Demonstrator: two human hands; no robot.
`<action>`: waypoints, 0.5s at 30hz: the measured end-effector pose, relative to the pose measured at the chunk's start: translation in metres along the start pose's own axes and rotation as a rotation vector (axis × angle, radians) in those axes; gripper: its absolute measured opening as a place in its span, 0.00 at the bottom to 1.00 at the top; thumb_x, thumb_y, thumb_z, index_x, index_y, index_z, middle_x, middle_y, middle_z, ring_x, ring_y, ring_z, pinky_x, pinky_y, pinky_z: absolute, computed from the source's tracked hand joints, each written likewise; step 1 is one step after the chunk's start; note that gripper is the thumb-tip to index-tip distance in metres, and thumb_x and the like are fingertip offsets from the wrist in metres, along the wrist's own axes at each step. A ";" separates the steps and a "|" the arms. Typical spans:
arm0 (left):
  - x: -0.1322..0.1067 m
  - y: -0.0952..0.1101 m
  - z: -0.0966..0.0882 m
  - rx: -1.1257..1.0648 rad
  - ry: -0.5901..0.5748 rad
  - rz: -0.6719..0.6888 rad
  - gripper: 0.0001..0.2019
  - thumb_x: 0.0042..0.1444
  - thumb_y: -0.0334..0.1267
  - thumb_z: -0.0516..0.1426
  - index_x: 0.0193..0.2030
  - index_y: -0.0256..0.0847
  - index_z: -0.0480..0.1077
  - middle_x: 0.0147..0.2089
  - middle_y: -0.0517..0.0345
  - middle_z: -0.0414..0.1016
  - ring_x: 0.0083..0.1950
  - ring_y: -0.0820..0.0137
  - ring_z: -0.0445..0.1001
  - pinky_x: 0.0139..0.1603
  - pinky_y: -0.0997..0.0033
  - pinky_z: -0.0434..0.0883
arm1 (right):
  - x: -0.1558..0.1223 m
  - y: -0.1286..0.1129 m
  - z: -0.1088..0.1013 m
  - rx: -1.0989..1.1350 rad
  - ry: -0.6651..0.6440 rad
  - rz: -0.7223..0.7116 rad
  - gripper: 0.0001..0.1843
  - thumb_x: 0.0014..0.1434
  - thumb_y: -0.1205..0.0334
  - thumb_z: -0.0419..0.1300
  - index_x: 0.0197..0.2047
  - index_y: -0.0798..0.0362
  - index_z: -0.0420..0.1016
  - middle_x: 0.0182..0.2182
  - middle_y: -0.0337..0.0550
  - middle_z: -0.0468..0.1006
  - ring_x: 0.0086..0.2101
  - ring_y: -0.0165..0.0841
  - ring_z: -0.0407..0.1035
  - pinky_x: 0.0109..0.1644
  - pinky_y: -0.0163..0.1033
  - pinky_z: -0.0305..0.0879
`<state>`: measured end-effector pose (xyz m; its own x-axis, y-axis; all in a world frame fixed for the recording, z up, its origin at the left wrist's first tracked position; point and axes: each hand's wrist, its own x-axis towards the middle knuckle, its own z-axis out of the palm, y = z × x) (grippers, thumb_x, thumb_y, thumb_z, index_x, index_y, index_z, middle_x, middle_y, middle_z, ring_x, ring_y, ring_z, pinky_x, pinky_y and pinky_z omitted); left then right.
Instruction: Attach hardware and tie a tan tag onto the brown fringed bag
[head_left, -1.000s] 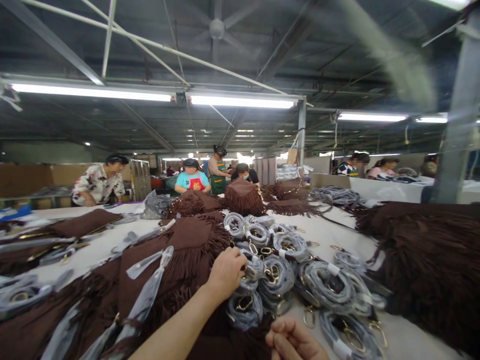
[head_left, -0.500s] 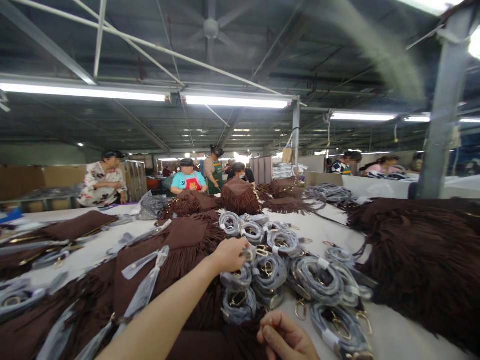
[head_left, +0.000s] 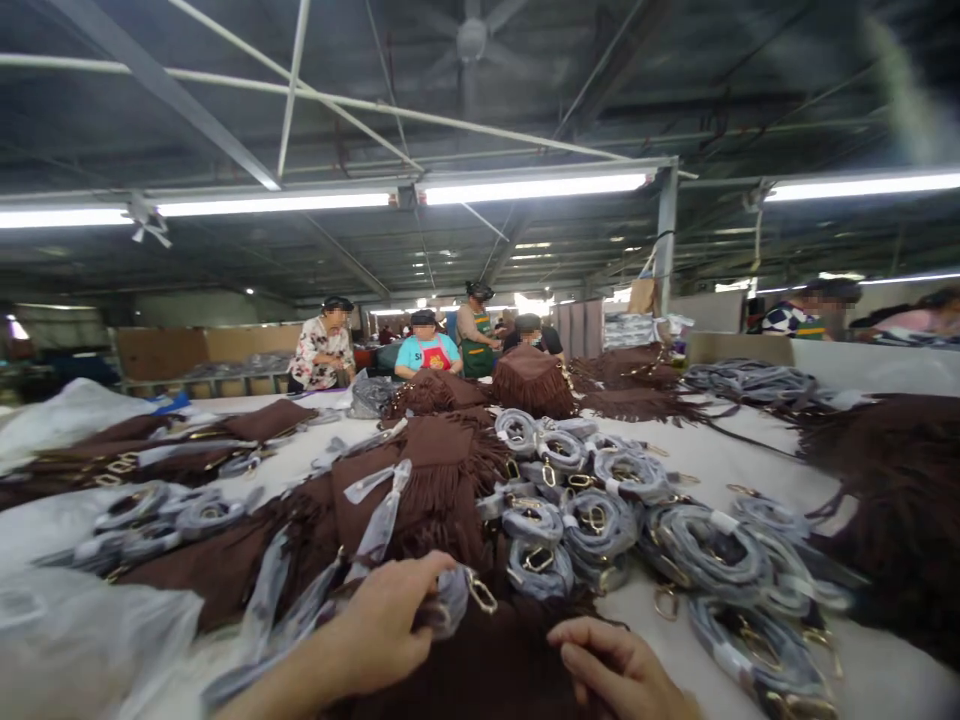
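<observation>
My left hand (head_left: 382, 625) is closed around a coiled grey wrapped strap (head_left: 450, 598) with a gold clasp, held just above a brown fringed bag (head_left: 487, 665) at the bottom of the view. My right hand (head_left: 619, 670) rests on that same brown bag, fingers curled against the fabric. Just beyond lies a pile of several more coiled wrapped straps (head_left: 600, 510) with gold clasps on the white table (head_left: 720, 460).
Brown fringed bags (head_left: 427, 480) lie heaped across the table, more at the right (head_left: 892, 470) and left (head_left: 187, 440). A clear plastic bag (head_left: 82, 630) sits at the near left. Several people (head_left: 427, 355) work at the table's far end.
My left hand has pulled one coiled strap out of the pile and drawn it back toward me, over the brown bag. The view has swung to the left.
</observation>
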<state>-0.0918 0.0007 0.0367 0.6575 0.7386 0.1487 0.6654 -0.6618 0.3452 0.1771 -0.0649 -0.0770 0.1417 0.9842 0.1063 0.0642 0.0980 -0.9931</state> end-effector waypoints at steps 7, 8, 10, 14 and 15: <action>-0.009 0.013 0.076 0.233 0.026 -0.113 0.32 0.52 0.33 0.54 0.65 0.32 0.59 0.59 0.36 0.68 0.58 0.46 0.65 0.63 0.44 0.56 | -0.016 -0.030 0.019 -0.169 -0.045 -0.025 0.14 0.48 0.49 0.63 0.29 0.53 0.76 0.16 0.33 0.68 0.17 0.26 0.55 0.19 0.30 0.44; -0.004 0.019 0.077 0.252 0.042 -0.139 0.32 0.53 0.32 0.53 0.67 0.33 0.57 0.59 0.36 0.67 0.57 0.47 0.66 0.61 0.44 0.58 | -0.017 -0.032 0.019 -0.187 -0.038 -0.027 0.14 0.49 0.50 0.63 0.28 0.53 0.75 0.16 0.33 0.69 0.17 0.27 0.55 0.19 0.31 0.44; 0.006 0.026 0.075 0.275 0.056 -0.149 0.32 0.52 0.29 0.52 0.66 0.36 0.59 0.58 0.36 0.67 0.55 0.48 0.68 0.59 0.43 0.59 | -0.019 -0.034 0.019 -0.238 -0.005 -0.043 0.13 0.51 0.50 0.61 0.28 0.52 0.75 0.18 0.33 0.70 0.17 0.27 0.56 0.20 0.32 0.47; 0.014 0.021 0.058 0.186 0.107 -0.108 0.19 0.49 0.28 0.52 0.49 0.37 0.73 0.48 0.43 0.73 0.50 0.52 0.70 0.54 0.49 0.62 | -0.019 -0.038 0.021 -0.367 0.050 -0.178 0.11 0.55 0.53 0.58 0.30 0.49 0.76 0.21 0.34 0.71 0.22 0.32 0.63 0.27 0.34 0.58; 0.013 0.018 0.052 0.119 0.139 -0.104 0.17 0.49 0.28 0.52 0.45 0.39 0.74 0.45 0.46 0.74 0.48 0.55 0.71 0.52 0.54 0.64 | -0.018 -0.042 0.022 -0.391 0.046 -0.215 0.10 0.55 0.54 0.57 0.30 0.49 0.76 0.22 0.35 0.71 0.25 0.33 0.65 0.30 0.34 0.60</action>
<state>-0.0523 -0.0084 -0.0035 0.5333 0.8089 0.2474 0.7695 -0.5854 0.2552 0.1497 -0.0838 -0.0389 0.1276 0.9391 0.3191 0.4639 0.2279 -0.8561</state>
